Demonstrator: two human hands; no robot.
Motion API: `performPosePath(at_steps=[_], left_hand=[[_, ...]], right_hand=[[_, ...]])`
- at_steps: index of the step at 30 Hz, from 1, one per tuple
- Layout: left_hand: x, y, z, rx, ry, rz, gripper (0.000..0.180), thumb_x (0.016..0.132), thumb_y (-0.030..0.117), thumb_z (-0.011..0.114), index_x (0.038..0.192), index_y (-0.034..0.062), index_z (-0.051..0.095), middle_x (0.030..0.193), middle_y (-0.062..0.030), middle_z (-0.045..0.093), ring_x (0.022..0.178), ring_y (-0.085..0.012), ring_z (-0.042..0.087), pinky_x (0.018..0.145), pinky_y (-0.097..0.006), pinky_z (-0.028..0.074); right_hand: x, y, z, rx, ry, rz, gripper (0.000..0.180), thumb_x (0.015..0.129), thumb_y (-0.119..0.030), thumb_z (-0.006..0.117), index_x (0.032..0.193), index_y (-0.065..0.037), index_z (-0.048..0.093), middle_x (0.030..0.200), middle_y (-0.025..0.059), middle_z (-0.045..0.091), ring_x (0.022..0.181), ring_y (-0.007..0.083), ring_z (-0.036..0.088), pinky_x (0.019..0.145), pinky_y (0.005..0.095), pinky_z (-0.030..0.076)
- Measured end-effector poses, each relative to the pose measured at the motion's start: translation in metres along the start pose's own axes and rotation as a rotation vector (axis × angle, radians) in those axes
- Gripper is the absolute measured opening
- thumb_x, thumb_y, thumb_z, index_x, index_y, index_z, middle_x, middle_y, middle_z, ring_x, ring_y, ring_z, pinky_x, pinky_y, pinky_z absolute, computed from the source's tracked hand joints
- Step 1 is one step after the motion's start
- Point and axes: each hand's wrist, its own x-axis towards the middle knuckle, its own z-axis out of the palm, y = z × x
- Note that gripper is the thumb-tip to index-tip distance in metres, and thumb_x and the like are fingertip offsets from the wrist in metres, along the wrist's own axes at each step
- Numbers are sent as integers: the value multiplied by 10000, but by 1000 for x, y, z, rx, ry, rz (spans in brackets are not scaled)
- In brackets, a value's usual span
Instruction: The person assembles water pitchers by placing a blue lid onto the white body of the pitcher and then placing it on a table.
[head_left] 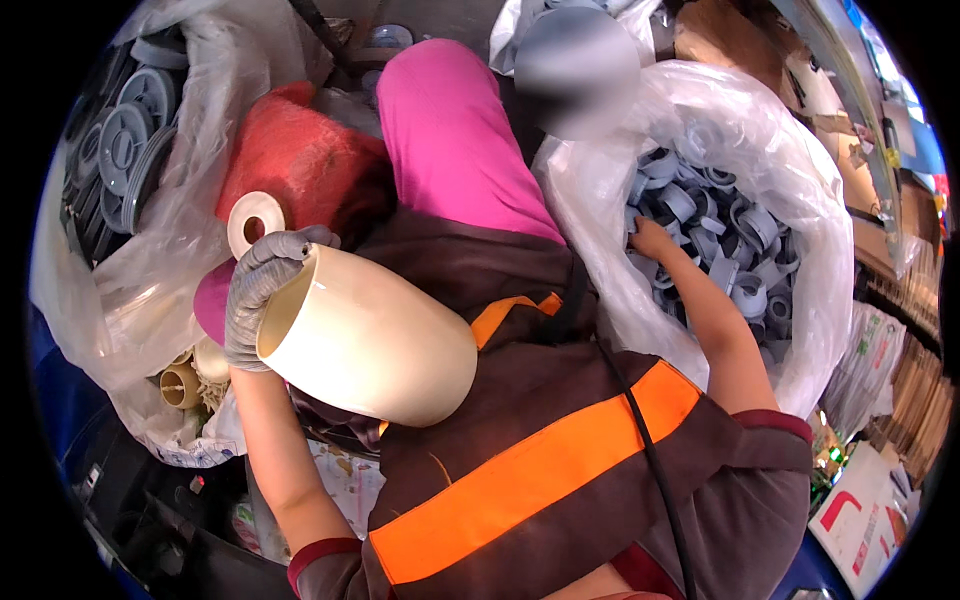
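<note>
My left hand [262, 290], in a grey knitted glove, grips a large cream plastic cylinder [375, 345] by its open end. The cylinder lies tilted across my lap, its far end toward the lower right. Beside the gloved fingers sits a cream plastic ring [256, 224] with a round hole, against a red cloth [290, 150]. My bare right hand [652, 240] reaches into a bag of grey plastic pipe fittings [745, 225]. Its fingers are closed at a light grey pipe fitting near the bag's left wall, and the fingertips are partly hidden.
The large translucent bag [820, 210] stands at my right. Another plastic bag [225, 120] on the left holds grey discs [125, 145]; small cream cylinders [180, 385] lie below. Flattened cardboard [915, 400] is stacked far right. A black cord [650, 445] crosses my apron.
</note>
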Motion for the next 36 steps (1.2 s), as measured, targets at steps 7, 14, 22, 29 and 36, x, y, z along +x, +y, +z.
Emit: performPosePath(at_steps=[7,14,22,29,36], left_hand=[[-6,2,11,32,47,4,261,785,112,614,1006,-25,633,1071,-150,643,944,-225,632,850,-307,502],[9,17,35,43,-127,31,425,854,185,594,1195,-62,538,1137,-176,621,1056,-250,604,929,-326,476],[2,-4,9,-174,-151,162,360,895,275,628,1112,-7,576,1063,-81,630,983,-155,596,876,-287,482],[-24,-10,4,-552,-150,290,350,789,86,633,1118,-18,572,1082,-106,634,1003,-202,613,917,-337,482],[-11,-9,-5,-506,-474,387,235,764,72,598,991,29,555,891,-43,575,858,-145,577,787,-275,474]], right_hand=[[-65,-37,-158,82,890,-206,559,839,-65,592,1357,-47,385,1175,252,568,1091,377,566,881,419,470],[-112,-202,-219,301,1232,-904,468,910,-120,611,1317,-28,399,1243,178,557,1111,270,573,945,366,446],[-197,-379,-208,74,977,-1401,627,634,-66,711,1227,-29,512,1218,152,596,975,279,632,776,340,494],[-204,-393,-204,-65,706,-1595,620,633,-6,655,1234,-76,522,1263,143,572,1039,302,600,889,397,457],[-160,-413,-202,435,-74,-1544,610,776,-113,698,1338,-44,470,1358,134,480,1259,262,464,1048,359,345]])
